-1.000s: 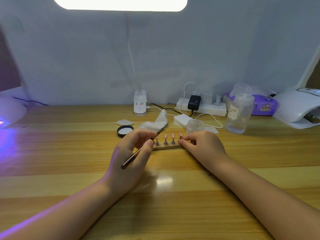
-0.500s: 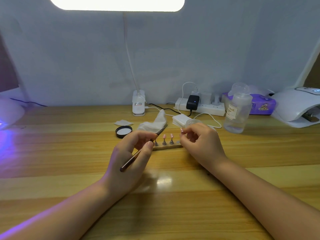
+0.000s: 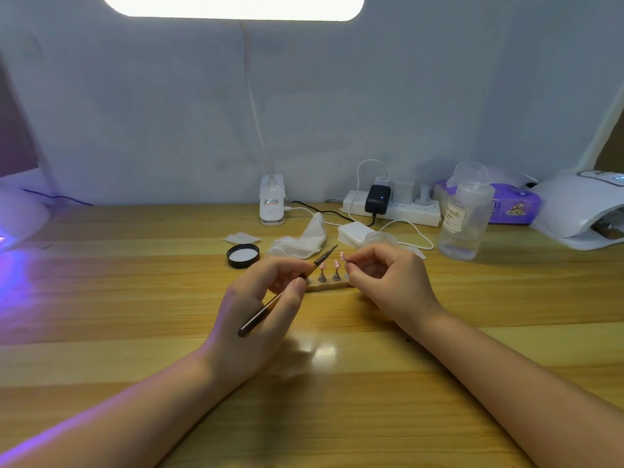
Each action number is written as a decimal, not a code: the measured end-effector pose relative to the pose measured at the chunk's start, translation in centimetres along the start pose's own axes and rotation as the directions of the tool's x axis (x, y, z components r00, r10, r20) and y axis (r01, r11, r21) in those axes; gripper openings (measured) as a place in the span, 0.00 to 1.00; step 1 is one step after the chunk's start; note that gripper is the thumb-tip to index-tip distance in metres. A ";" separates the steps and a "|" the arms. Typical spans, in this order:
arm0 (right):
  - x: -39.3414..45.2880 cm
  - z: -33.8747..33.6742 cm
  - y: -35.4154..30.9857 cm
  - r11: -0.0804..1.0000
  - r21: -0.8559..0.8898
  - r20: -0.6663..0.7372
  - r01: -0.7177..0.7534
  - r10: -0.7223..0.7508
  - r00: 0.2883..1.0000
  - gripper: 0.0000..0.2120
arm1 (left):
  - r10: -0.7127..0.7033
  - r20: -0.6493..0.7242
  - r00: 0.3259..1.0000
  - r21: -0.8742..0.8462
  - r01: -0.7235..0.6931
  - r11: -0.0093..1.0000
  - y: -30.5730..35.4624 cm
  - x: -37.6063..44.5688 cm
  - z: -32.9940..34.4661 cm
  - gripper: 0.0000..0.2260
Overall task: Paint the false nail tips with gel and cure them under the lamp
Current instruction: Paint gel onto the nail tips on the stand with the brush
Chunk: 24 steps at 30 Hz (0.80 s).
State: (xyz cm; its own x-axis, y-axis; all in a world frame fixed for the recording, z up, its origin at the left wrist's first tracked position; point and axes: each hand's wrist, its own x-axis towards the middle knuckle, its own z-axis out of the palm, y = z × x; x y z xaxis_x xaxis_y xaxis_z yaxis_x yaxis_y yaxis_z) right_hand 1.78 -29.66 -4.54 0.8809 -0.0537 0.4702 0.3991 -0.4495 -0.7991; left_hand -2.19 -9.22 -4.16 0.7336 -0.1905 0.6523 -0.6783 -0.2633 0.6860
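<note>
My left hand [image 3: 266, 298] grips a thin dark gel brush [image 3: 287, 292], its tip pointing up and right towards the nail tips. A small wooden stand [image 3: 329, 284] lies between my hands, with pink false nail tips [image 3: 329, 265] upright on metal pegs. My right hand [image 3: 388, 282] pinches one pink nail tip on its peg [image 3: 342, 255], lifted just above the stand's right end. A white curing lamp [image 3: 574, 211] sits at the far right. A second lamp [image 3: 17, 217] glows violet at the far left.
A black jar lid [image 3: 243, 255], a crumpled white wipe [image 3: 304, 241], cotton pads [image 3: 353, 233] and a small clear jar [image 3: 381, 238] lie behind the stand. A clear pump bottle [image 3: 464, 221], a power strip [image 3: 391, 209], a purple tissue pack [image 3: 513, 207] and a desk lamp base [image 3: 271, 204] line the wall.
My right hand has pulled the rightmost nail tip off the stand and raised it. My left hand with the brush has stayed nearly still.
</note>
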 end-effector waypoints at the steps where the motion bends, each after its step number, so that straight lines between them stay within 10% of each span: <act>1: 0.0 0.0 0.0 1.000 0.000 0.004 0.004 -0.004 1.000 0.04 | 0.008 0.004 1.000 0.005 -0.008 1.000 0.1 0.0 0.0 0.12; 24: -0.2 -0.3 -0.3 1.000 0.014 0.017 -0.016 0.016 1.000 0.05 | 0.030 0.061 0.998 -0.030 -0.028 0.999 -0.6 0.1 -0.1 0.11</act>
State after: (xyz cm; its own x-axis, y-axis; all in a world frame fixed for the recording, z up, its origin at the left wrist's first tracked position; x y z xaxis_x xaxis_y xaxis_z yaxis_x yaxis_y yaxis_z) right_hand 1.41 -29.73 -4.29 0.8916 -0.0455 0.4506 0.3881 -0.4361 -0.8119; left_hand -1.73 -8.95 -4.47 0.7140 -0.2554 0.6519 -0.6997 -0.2296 0.6765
